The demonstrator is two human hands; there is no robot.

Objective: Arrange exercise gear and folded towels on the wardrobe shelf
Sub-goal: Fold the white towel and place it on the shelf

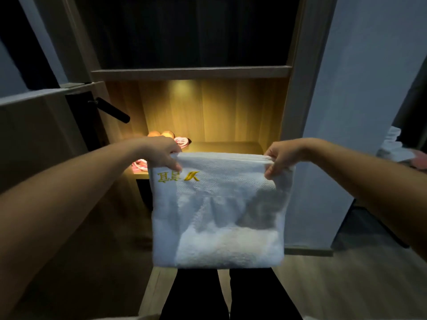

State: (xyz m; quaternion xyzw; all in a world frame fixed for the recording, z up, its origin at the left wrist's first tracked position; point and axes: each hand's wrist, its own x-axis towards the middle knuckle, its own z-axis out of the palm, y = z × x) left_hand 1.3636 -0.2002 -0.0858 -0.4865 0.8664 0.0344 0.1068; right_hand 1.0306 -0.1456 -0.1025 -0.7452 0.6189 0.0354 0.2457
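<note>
White cloth in the fingers: the fingers (pixel 176 166) of both hands are curled and pinch the top edge of the towel (pixel 217 215).
Left hand (pixel 161 153): it pinches the top left corner, with the thumb on the near side, just above the gold stitching (pixel 178 176).
Right hand (pixel 280 158): it pinches the top right corner, where the folded layers show at the edge.
Towel: it is white and folded into a square. It hangs flat in the air in front of the shelf (pixel 231 146), not on it. Its lower part is blurry.
Shelf: it is wood, lit warm yellow, and shows just behind the towel's top edge.
On the shelf: two orange round things (pixel 161 134) and a pink thing (pixel 182 142) sit at the back left. I cannot tell what they are.
Above: a wood board (pixel 191 72) runs across, with a dark space over it.
Left side: a black door handle (pixel 113 109) sticks out.
Below: legs in black (pixel 196 294) stand on a wood floor (pixel 346 285).
</note>
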